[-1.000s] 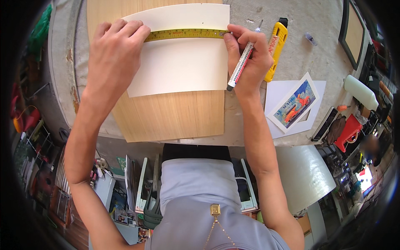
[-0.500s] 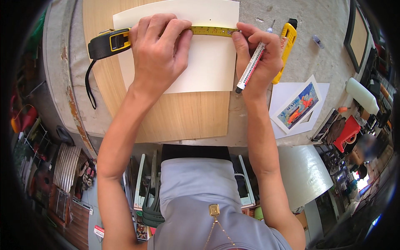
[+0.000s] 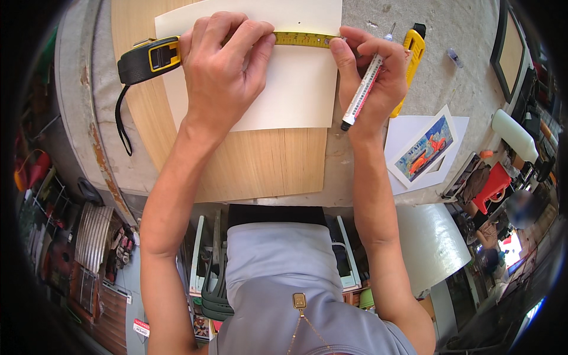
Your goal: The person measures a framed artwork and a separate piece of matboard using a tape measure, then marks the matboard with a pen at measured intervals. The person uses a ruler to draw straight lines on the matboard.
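Observation:
My left hand (image 3: pixel 222 65) pinches the yellow blade (image 3: pixel 302 39) of a tape measure, whose black and yellow case (image 3: pixel 139 62) lies to its left with a black strap hanging down. The blade stretches across a white sheet (image 3: pixel 290 89) to the sheet's right edge. There my right hand (image 3: pixel 378 74) keeps its thumb against the blade's end. A white marker (image 3: pixel 362 94) with a black lower end is also held in my right hand, slanting downward. Under the sheet lies a light wood board (image 3: pixel 260 165). A small dark dot shows on the sheet above the blade.
Just right of my right hand is a yellow utility knife (image 3: pixel 416 52). Nearer me, a small colour picture (image 3: pixel 427 148) rests on a white card (image 3: pixel 402 133). A dark frame (image 3: pixel 500 59) lies at the table's far right, and a small clear piece (image 3: pixel 454 58) sits before it.
Both hands and the tape appear slightly higher in view, with the case a little farther left. My right hand has shifted slightly right with the marker. The grips look the same.

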A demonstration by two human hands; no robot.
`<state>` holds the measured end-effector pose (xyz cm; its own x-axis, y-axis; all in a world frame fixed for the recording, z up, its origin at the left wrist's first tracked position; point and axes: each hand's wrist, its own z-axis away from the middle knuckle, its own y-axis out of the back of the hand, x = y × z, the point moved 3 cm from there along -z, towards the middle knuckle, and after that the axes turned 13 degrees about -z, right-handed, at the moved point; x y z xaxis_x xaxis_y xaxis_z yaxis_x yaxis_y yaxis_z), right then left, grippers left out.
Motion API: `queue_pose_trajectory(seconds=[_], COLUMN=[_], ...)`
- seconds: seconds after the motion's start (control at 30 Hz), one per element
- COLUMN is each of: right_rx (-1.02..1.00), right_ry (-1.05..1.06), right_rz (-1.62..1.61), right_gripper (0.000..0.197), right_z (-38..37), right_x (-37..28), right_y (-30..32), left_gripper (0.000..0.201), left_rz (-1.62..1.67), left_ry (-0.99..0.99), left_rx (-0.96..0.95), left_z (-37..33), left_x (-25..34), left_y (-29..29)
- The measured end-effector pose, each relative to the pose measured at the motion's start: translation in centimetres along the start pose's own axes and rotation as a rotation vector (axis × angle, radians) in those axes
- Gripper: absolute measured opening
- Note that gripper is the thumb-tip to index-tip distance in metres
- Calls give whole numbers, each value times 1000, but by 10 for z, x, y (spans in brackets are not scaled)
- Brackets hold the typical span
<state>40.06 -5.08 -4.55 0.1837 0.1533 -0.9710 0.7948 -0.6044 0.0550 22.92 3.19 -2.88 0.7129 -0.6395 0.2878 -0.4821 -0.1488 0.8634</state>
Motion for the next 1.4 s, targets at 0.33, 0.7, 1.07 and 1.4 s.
queue_pose_trajectory(seconds=[0.33, 0.7, 1.07, 1.4], right_rx=[-27, 6, -215, -260], right_ry=[-120, -221, -83, -52], right_rz=[-394, -553, -378, -233], right_gripper=[22, 22, 22, 28], right_z=[-11, -21, -24, -19], right_x=[-12, -4, -4, 1], right_y=[5, 5, 3, -1], left_gripper=[14, 13, 15, 15], left_rz=[-26, -46, -60, -74], left_ry=[-8, 42, 16, 29], left_rx=[-13, -39, -45, -52], left_z=[-1, -2, -2, -2], left_x=[0, 1, -1, 0], left_y=[1, 3, -1, -1])
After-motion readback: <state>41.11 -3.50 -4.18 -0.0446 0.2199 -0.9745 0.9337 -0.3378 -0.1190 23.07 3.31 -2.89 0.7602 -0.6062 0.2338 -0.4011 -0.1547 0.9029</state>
